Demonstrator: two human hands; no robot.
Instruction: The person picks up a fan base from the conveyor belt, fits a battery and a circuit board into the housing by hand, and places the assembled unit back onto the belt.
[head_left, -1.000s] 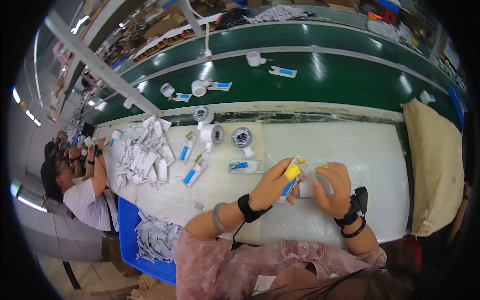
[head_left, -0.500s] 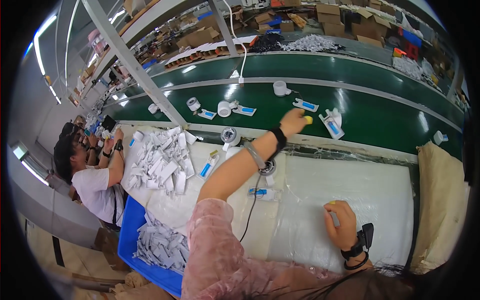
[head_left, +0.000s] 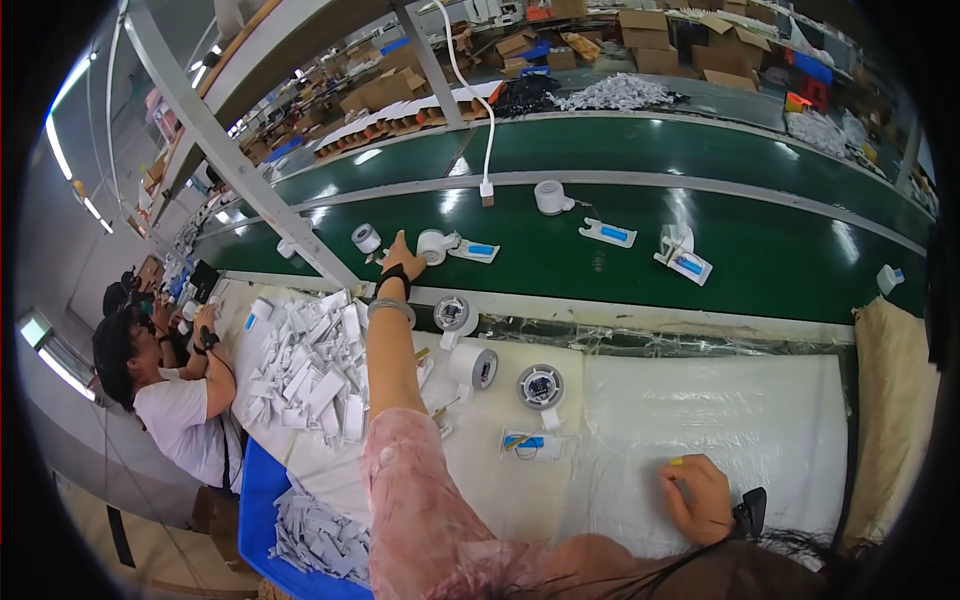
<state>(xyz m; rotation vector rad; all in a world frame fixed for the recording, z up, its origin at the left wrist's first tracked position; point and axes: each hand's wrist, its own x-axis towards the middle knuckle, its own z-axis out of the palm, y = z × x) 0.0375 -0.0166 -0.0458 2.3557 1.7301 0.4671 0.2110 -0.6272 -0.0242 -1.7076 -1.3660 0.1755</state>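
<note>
My left hand (head_left: pixel 402 260) reaches over the green conveyor belt, fingers apart, beside a round white housing (head_left: pixel 432 246) wired to a white tray with a blue battery cell (head_left: pixel 474 250). Another round housing (head_left: pixel 365 238) lies just left of the hand; whatever is under the fingers is hidden. My right hand (head_left: pixel 700 497) rests loosely curled on the plastic-covered bench (head_left: pixel 760 420), with nothing visible in it. Between my arms on the bench stand round housings with exposed circuit boards (head_left: pixel 541 386) and a white tray with a blue cell (head_left: pixel 537 444).
White plastic pieces (head_left: pixel 312 370) lie heaped left of my left arm. Below them, a blue bin (head_left: pixel 258 500) holds more pieces. A metal post (head_left: pixel 235 165) and a hanging white cable (head_left: pixel 487 150) stand before the belt. A co-worker (head_left: pixel 180 400) works at the far left.
My left hand has swung left along the belt, away from the battery trays at the right. My right hand stays on the bench, its fingers more curled. The view has shifted slightly.
</note>
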